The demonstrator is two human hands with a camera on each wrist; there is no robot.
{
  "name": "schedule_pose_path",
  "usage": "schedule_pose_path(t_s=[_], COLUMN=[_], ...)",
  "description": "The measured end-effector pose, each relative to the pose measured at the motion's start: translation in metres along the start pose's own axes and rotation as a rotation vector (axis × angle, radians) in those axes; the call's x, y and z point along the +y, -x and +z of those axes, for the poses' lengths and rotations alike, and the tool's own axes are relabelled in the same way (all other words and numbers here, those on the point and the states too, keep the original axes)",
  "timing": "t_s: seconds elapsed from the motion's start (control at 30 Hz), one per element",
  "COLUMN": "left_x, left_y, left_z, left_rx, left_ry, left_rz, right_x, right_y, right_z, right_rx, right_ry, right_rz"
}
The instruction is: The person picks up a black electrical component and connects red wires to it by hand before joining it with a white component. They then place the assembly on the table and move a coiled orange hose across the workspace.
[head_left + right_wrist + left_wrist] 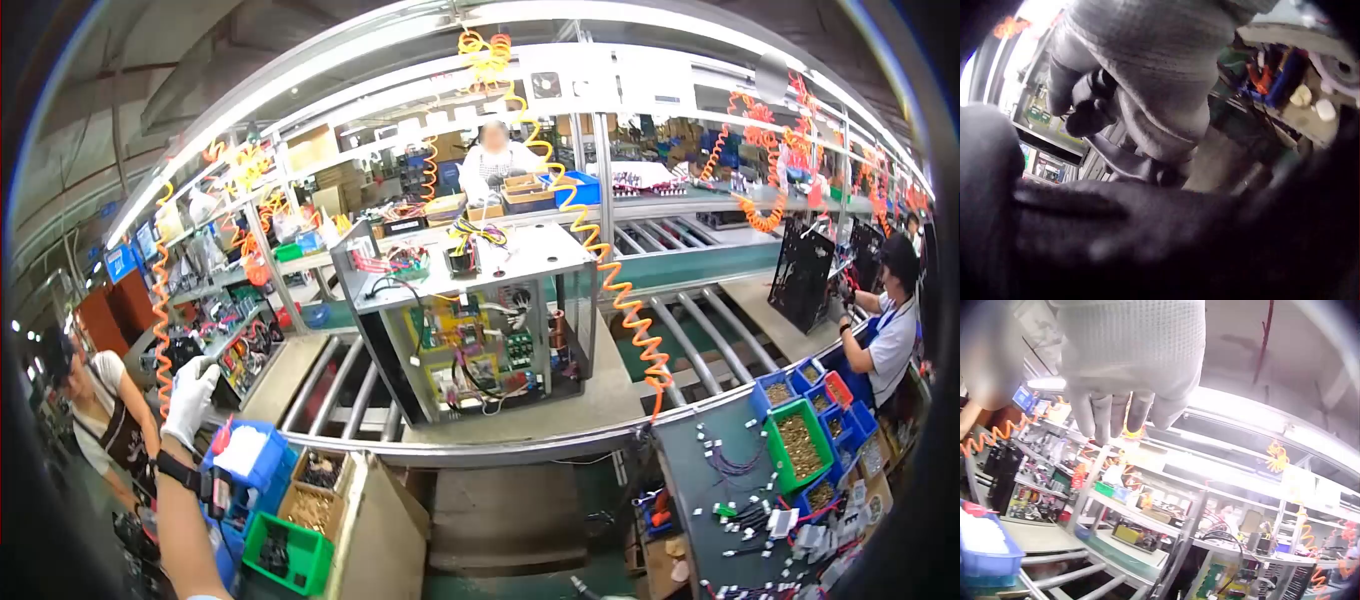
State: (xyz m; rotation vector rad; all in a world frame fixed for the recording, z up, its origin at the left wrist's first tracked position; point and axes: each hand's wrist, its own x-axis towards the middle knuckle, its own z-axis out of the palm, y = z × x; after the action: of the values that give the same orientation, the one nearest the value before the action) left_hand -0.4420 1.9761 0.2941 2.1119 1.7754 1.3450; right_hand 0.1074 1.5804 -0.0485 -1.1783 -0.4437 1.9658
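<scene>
My left hand (190, 398), in a white glove, is raised at the left beside the blue bin (245, 452) of white material. In the left wrist view its fingers (1102, 415) hang loosely bent with nothing between them. My right hand (1147, 69), also gloved, curls round a black cylindrical tool (1088, 103) in the right wrist view; cannot tell its exact kind. In the middle of the line stands an open metal cabinet (470, 275) with circuit boards, coils and wiring inside, away from both hands.
Rollers (330, 385) run along the conveyor. A green bin (290, 555) is at lower left; a dark bench (690, 480) with connectors and a green bin of screws (798, 445) is at right. Orange coiled hoses (625, 290) hang overhead. Other people work left, right and across the line.
</scene>
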Motion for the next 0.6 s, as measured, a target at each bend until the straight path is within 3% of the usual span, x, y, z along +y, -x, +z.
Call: schedule_pose_path(t_s=[0.03, 0.1, 0.13, 0.17, 0.23, 0.27, 0.3, 0.33, 0.43, 0.5, 0.53, 0.6], left_x=[0.003, 0.026, 0.05, 0.077, 0.124, 0.14, 0.154, 0.167, 0.229, 0.262, 0.272, 0.282], left_y=[-0.021, -0.062, -0.073, -0.081, -0.104, -0.122, -0.141, -0.158, -0.21, -0.245, -0.255, -0.271], left_z=[0.016, 0.057, 0.086, 0.118, 0.18, 0.21, 0.239, 0.269, 0.337, 0.388, 0.407, 0.445], left_rx=[0.026, -0.1, -0.096, -0.098, -0.385, -0.473, -0.533, -0.475, -0.537, -0.574, -0.607, -0.622], left_ry=[-0.019, 0.048, -0.016, -0.057, 0.235, 0.221, 0.207, 0.177, 0.118, 0.151, 0.064, -0.23], left_rz=[0.04, 0.078, 0.205, 0.342, 0.156, 0.233, 0.31, 0.433, 0.572, 0.525, 0.55, 0.575], right_x=[-0.036, -0.087, -0.066, -0.105, -0.123, -0.13, -0.125, -0.105, -0.145, -0.19, -0.206, -0.224], right_y=[-0.003, -0.029, -0.06, -0.051, -0.064, -0.073, -0.09, -0.121, -0.153, -0.161, -0.16, -0.169], right_z=[0.016, 0.042, -0.007, 0.015, 0.028, 0.033, 0.033, 0.022, 0.017, 0.024, 0.03, 0.032], right_rx=[-0.008, -0.142, -0.031, -0.015, 0.057, 0.062, 0.114, 0.05, 0.099, 0.106, 0.093, 0.1], right_ry=[0.061, 0.102, 0.395, 0.577, 0.615, 0.764, 0.856, 0.931, 0.719, 0.594, 0.427, 0.448], right_rz=[0.038, -0.281, -0.1, -0.185, -0.119, -0.041, -0.188, -0.265, -0.362, -0.254, -0.379, -0.405])
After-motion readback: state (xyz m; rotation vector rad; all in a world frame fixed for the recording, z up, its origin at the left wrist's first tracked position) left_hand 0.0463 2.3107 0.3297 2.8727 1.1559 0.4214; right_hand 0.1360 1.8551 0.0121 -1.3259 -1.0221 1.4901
